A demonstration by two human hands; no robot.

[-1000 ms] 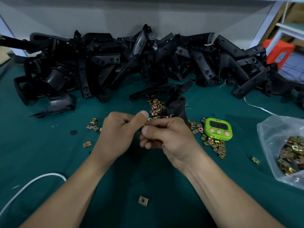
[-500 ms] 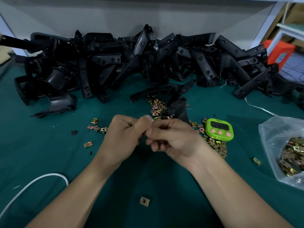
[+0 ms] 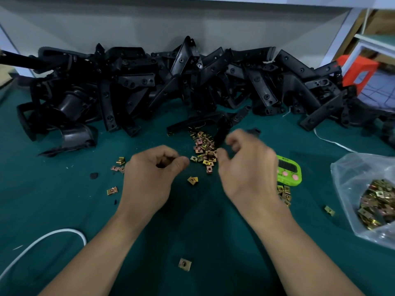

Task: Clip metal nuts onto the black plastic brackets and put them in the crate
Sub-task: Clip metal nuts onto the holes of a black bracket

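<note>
Small square brassy nuts [image 3: 204,150] lie heaped mid-frame on the green surface [image 3: 64,210] below holed matte black brackets [image 3: 263,88]; the left hand [image 3: 154,174] is curled, contents unclear, and the blurred right hand [image 3: 245,167] has its fingers loosely apart.

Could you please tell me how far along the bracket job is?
Done: nothing visibly; no crate is in view. In hand: the right hand hovers by the loose nuts and a lone bracket; the left hand is curled, contents unclear. Left: the whole bracket pile and the bag of nuts.
</note>
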